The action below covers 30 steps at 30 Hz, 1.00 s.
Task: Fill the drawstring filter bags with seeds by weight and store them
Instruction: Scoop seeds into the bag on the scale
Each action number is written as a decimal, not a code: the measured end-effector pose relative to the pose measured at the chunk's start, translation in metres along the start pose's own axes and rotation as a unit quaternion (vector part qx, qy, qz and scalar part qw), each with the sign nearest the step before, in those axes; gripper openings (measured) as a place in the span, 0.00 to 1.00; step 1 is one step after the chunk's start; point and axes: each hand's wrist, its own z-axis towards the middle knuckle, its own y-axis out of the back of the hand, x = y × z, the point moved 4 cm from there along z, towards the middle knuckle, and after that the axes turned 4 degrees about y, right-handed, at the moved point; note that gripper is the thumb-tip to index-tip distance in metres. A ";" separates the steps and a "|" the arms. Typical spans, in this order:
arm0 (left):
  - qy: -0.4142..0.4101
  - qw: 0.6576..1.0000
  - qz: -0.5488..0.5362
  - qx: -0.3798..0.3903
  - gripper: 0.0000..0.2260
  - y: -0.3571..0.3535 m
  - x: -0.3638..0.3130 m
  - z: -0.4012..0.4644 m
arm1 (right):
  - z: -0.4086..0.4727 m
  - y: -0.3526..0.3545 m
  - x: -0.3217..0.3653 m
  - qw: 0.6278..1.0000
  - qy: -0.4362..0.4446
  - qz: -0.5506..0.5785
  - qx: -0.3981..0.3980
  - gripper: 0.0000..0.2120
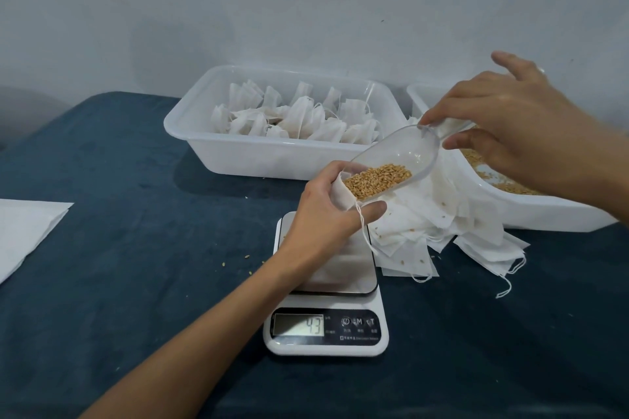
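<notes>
My left hand (326, 211) grips a white drawstring filter bag (342, 192) by its open mouth, held above the scale (340, 282). My right hand (503, 133) pinches the handle of a clear plastic scoop (405, 153), tilted down with its lip in the bag's mouth. Golden seeds (377, 180) lie at the scoop's low end. The scale's display (299, 325) reads 43. A heap of empty flat bags (439, 228) lies right of the scale. Filled, tied bags (292, 119) sit in the left white tub (258, 156).
A second white tub (531, 211) with loose seeds stands at the right, under my right forearm. White paper (23, 235) lies at the table's left edge. A few stray seeds (245, 258) dot the dark blue cloth left of the scale. A pale wall stands behind the tubs.
</notes>
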 end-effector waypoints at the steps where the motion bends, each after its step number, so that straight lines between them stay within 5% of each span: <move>1: 0.000 1.000 -0.001 0.001 0.19 0.000 0.000 0.000 | 0.000 0.000 0.000 1.000 0.000 -0.001 0.000 0.14; 30: -0.005 1.000 -0.003 0.001 0.20 0.003 0.001 0.001 | 0.004 0.005 0.005 0.999 0.034 -0.035 -0.021 0.14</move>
